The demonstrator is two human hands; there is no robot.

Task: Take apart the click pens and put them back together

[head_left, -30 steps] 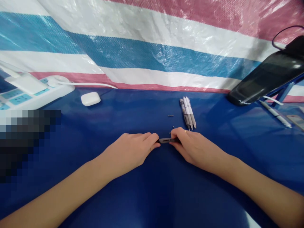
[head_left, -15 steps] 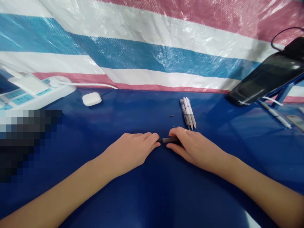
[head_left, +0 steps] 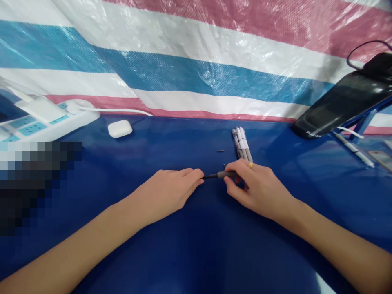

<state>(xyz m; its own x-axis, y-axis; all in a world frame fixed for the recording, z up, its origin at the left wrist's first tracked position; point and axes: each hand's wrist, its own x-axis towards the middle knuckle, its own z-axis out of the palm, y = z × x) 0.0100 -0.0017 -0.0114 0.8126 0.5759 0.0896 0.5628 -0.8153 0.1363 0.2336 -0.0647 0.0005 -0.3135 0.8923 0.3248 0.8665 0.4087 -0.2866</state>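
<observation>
My left hand (head_left: 171, 190) is closed, its fingertips pinching one end of a thin black pen refill (head_left: 210, 177). The refill's other end runs into a grey pen barrel (head_left: 225, 174), which lies between the thumb and fingers of my right hand (head_left: 261, 188). Most of the barrel's right part is hidden by that hand. Just beyond the right fingers are a tiny dark piece (head_left: 224, 165) and a small dark spring-like piece (head_left: 220, 151). A bunch of white-and-grey pens (head_left: 241, 143) lies behind my right hand.
A white earbud case (head_left: 120, 129) and a white power strip (head_left: 76, 118) with cables are at the back left. At the right stand a black bottle (head_left: 339, 100), leaning, and another pen (head_left: 353, 149). A striped plastic sheet (head_left: 183, 69) hangs behind the blue table (head_left: 196, 245).
My right hand has moved slightly right with the barrel, and more of the black refill shows between the hands. My left hand has stayed nearly in place.
</observation>
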